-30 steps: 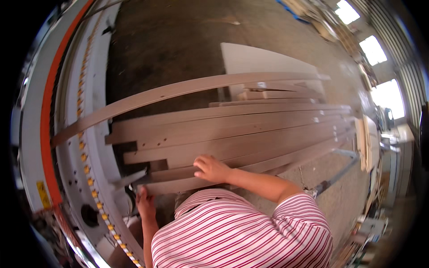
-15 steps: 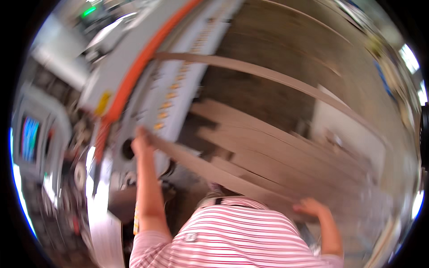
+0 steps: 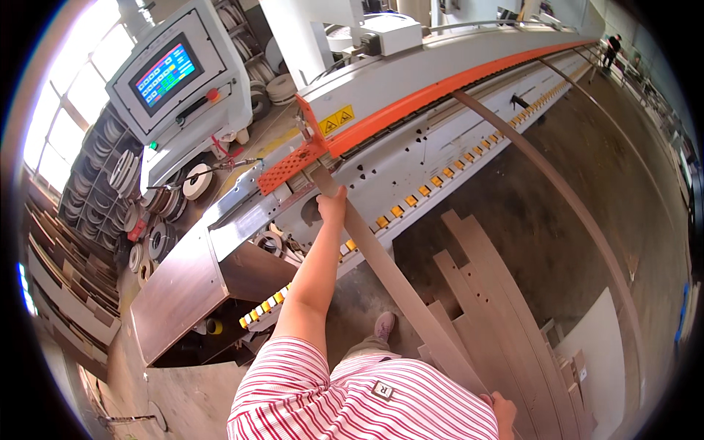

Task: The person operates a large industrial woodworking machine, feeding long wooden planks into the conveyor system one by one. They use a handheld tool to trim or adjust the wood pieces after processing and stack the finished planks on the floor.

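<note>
Strip (image 3: 394,276) | long, flat, grey-brown | left hand (image 3: 333,208) clasping it | right hand (image 3: 503,412): grip unclear

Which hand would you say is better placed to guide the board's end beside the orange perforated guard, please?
Probably the left hand: it touches the narrow brown board close to the orange perforated guard, while the right hand is farther back, beside the striped shirt.

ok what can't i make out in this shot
All in the head view:
Held board, near end: hidden by right hand and striped shirt.
Left hand, fingers below the board: hidden by that board.
Nearer long strip, inner end: hidden by the machine hood.
Stacked boards, near ends: cut off by the bottom edge.
Distant person: too small for detail.
</note>
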The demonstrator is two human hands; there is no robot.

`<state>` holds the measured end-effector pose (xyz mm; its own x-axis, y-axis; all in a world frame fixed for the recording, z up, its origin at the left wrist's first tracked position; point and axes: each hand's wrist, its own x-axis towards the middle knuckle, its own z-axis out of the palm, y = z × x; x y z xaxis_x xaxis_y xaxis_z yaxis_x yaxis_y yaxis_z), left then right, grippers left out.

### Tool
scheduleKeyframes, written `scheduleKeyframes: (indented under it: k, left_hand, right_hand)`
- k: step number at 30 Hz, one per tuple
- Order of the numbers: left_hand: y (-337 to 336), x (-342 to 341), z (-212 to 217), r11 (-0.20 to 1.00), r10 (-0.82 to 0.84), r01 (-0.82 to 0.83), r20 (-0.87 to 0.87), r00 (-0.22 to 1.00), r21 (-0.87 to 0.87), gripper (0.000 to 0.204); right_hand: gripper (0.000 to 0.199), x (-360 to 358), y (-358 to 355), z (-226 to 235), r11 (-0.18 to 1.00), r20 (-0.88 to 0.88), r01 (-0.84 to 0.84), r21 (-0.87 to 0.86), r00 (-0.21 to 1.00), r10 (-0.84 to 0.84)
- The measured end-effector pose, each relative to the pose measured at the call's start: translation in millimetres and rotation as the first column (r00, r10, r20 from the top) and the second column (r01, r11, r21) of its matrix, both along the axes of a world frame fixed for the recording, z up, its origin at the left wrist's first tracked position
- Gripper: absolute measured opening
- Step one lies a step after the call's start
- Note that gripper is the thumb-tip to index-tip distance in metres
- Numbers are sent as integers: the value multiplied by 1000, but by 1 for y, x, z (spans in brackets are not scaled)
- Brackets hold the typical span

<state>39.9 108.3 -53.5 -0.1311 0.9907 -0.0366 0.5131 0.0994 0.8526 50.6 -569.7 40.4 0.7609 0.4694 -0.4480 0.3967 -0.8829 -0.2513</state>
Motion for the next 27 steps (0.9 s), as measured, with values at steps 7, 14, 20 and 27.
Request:
scheduleKeyframes:
  k: [7, 14, 20, 27]
  left_hand:
    - [22, -15, 21, 987, -86, 90, 31, 996, -135, 86]
    - [25, -7, 11, 991, -61, 66, 41, 997, -120, 66]
    - [31, -8, 1, 981, -49, 63, 80, 996, -185, 60]
    - [26, -4, 9, 996, -60, 63, 48, 997, -58, 60]
  right_hand:
    - [60, 29, 44, -48, 988, 53, -150, 47, 988, 147]
    - [64, 32, 81, -53, 988, 37, -145, 56, 989, 143]
    - [73, 32, 99, -32, 991, -62, -135, -21, 989, 133]
    - [71, 38, 107, -24, 989, -102, -144, 19, 984, 146]
